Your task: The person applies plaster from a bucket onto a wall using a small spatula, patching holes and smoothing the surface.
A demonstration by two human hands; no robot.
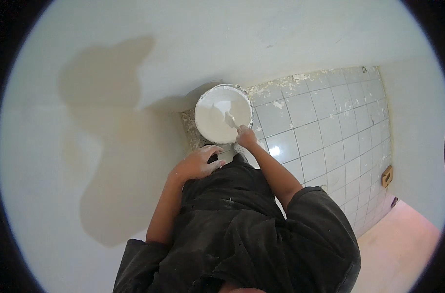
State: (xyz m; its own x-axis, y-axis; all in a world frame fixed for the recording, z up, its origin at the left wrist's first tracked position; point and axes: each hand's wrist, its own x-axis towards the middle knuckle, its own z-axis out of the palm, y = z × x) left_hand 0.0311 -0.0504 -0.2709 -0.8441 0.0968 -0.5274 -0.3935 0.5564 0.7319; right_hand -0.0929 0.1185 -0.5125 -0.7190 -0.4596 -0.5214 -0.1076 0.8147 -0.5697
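A round bucket stands on the floor in front of me, holding a smooth white paste. My right hand is closed around the handle of what looks like a putty knife, at the bucket's near right side. The tool's pale blade reaches over the paste; its tip is hard to tell from the white. My left hand, smeared with white, hangs near my thigh just short of the bucket. Its thumb and fingers are apart, and nothing shows in them.
White walls rise ahead, left and right, my shadow falling on the left. Pale floor tiles spattered with white flakes run off to the right. A small brown wooden block sits by the right wall, near a pinkish floor area.
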